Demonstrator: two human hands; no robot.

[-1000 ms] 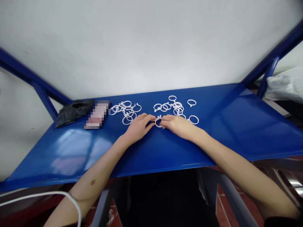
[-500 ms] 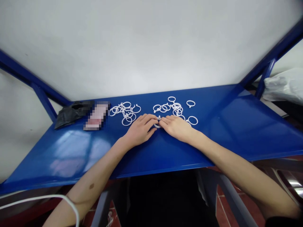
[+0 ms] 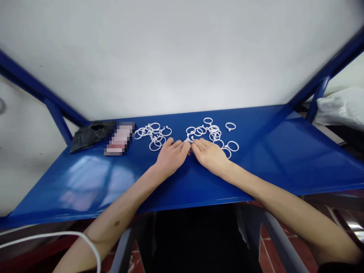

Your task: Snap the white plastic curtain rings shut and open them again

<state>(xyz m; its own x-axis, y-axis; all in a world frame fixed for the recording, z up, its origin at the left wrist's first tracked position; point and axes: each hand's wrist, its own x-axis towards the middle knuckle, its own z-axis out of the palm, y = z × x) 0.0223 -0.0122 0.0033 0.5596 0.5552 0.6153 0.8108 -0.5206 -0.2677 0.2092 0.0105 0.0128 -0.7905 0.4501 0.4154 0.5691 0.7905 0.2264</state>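
My left hand (image 3: 172, 156) and my right hand (image 3: 209, 154) meet low over the blue table, fingers closed and fingertips almost touching. Pinched between them is a thin white ring (image 3: 192, 138) with a small knob-like clasp; most of it is hidden by the fingers. Left of my left hand lies a cluster of similar white rings (image 3: 154, 138), some of them open at the clasp. Beyond and beside my right hand, a second group of white rings (image 3: 214, 128) overlaps loosely, with a few lying apart at its right.
The blue table (image 3: 270, 151) backs onto a pale wall, with blue frame bars at both sides. A black plastic bag (image 3: 85, 138) and a blurred pinkish flat object (image 3: 119, 139) lie at left. A white cable (image 3: 57, 234) crosses near my left forearm.
My left fingers have curled in further and that hand has turned closer to the right one around the white ring. The view has shifted slightly.
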